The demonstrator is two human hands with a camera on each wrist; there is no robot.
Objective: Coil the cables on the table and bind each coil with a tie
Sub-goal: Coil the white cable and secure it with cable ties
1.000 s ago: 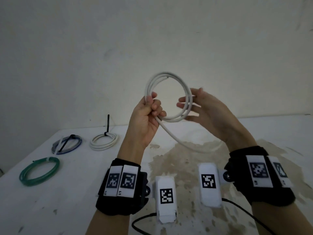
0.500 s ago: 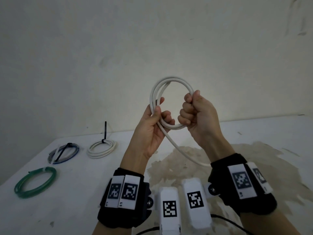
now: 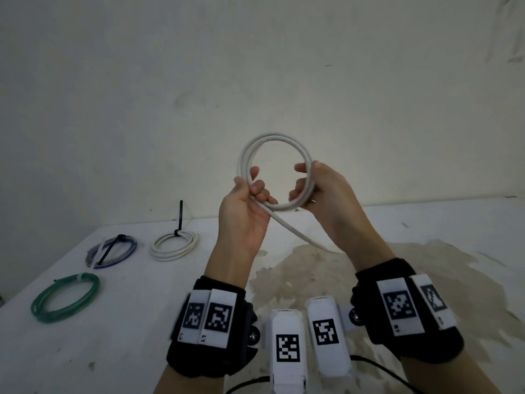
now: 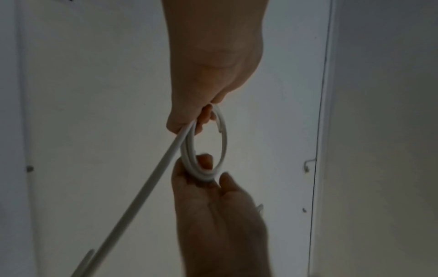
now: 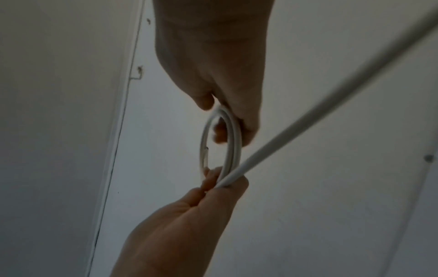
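Observation:
A white cable (image 3: 272, 137) is wound into a small coil and held up in the air in front of the wall. My left hand (image 3: 251, 189) grips the coil's lower left, where the loose tail (image 3: 292, 234) leaves and slants down to the table behind my right forearm. My right hand (image 3: 306, 180) holds the coil's right side, thumb on top and fingers curled through the ring. In the left wrist view the left hand (image 4: 196, 120) is above the coil (image 4: 222, 142). In the right wrist view the right hand (image 5: 227, 120) pinches the coil (image 5: 203, 150) from above.
On the white table (image 3: 142, 322) at the left lie three bound coils: a white one (image 3: 174, 245) with an upright black tie, a blue-grey one (image 3: 112, 251) and a green one (image 3: 65, 297). A brown stain (image 3: 326, 268) spreads under my hands.
My right hand, open beside the coil a second ago, has closed round its right side. Both hands and the coil have risen a little, and less tail lies on the table.

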